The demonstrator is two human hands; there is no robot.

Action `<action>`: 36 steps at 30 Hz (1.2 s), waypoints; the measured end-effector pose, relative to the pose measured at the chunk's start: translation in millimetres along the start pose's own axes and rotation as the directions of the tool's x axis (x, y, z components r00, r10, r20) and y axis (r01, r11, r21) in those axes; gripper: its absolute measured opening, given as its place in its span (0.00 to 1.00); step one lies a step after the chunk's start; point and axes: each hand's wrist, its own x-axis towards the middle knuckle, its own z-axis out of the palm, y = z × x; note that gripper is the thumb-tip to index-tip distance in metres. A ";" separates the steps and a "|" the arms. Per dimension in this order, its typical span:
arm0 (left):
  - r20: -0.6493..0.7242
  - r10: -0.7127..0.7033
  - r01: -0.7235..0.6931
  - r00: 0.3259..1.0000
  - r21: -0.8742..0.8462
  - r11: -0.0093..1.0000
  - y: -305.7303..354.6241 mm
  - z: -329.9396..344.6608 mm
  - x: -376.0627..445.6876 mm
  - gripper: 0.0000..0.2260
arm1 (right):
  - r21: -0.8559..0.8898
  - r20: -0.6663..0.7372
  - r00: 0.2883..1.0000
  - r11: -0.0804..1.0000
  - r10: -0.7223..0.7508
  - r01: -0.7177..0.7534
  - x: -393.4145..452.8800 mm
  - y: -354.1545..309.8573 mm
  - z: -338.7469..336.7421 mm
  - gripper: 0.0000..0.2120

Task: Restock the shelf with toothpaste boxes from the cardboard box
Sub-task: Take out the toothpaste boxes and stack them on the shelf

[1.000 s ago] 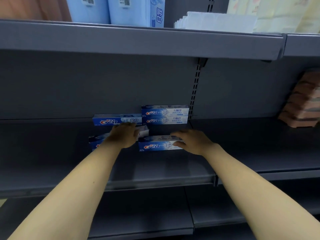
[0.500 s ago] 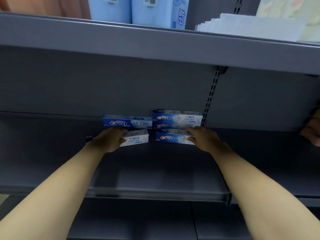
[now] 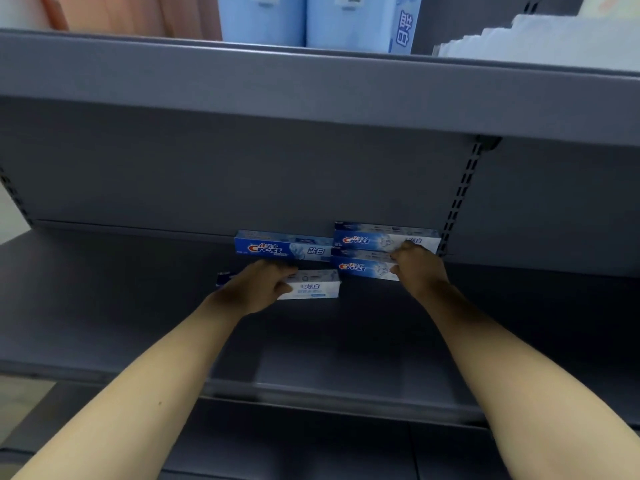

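Blue and white toothpaste boxes lie lengthwise at the back of the grey shelf (image 3: 138, 306). My left hand (image 3: 258, 284) grips a pale toothpaste box (image 3: 311, 287) just in front of a darker blue box (image 3: 284, 249) that rests against the back wall. To the right stands a stack of boxes; my right hand (image 3: 417, 268) holds the lowest front box (image 3: 360, 268) against it, fingers touching the top box (image 3: 381, 237). The cardboard box is out of view.
The upper shelf (image 3: 311, 84) overhangs my hands and carries light blue packs (image 3: 311, 19) and white folded goods (image 3: 554, 39). A slotted upright (image 3: 460, 195) runs down beside the stack. Lower shelves (image 3: 311, 445) lie below my forearms.
Both hands have pushed their boxes farther back. The right box now sits against the stack, and the left box has come close to the dark blue box. The view has shifted left.
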 end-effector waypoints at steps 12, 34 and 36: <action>-0.011 0.035 -0.035 0.999 -0.068 0.997 17.9 12.3 13.8 0.21 | -0.009 -0.012 0.996 0.996 0.088 -0.088 2.3 -9.2 0.8 0.14; -0.032 0.158 -0.153 0.987 0.107 0.982 110.2 45.3 83.1 0.16 | 0.087 -0.099 0.979 0.982 0.177 -0.168 -57.3 45.6 -9.9 0.17; -0.058 0.164 -0.155 0.985 0.130 0.979 116.5 49.0 89.1 0.15 | 0.094 -0.108 0.978 0.981 0.180 -0.170 -59.8 50.9 -9.0 0.16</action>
